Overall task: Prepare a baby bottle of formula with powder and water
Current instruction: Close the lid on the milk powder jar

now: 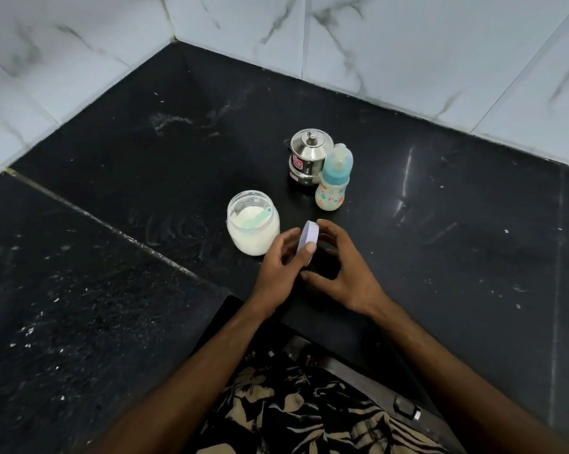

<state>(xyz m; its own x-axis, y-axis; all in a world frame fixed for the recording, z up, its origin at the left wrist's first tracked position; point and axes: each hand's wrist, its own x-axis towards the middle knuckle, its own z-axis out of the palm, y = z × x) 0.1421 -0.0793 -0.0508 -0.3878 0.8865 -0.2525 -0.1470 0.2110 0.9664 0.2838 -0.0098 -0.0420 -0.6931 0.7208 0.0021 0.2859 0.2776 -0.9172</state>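
My grip is on the jar lid (307,237): my left hand (278,260) pinches the pale lilac lid on edge between thumb and fingers, tilted up off the table (440,257). My right hand (338,273) hovers just beside it, fingers loosely curled and spread, its fingertips near the lid's far rim; I cannot tell whether they touch it. Both forearms reach forward from my lap and converge over the near edge of the black table, wrists low, palms turned toward each other.

Just beyond my left hand stands the powder jar (253,222), open, with white formula inside and a teal scoop (263,215) lying in it. Farther back and to the right, the baby bottle (333,183) stands upright with its teat and clear cap on. Just beside it, behind and to the left, sits the small steel pot (307,160), lidded, which I take to hold the water.

I judge the task barely begun: the jar is opened, but the bottle is not yet uncapped, and scooping powder, pouring water, closing and mixing all remain.
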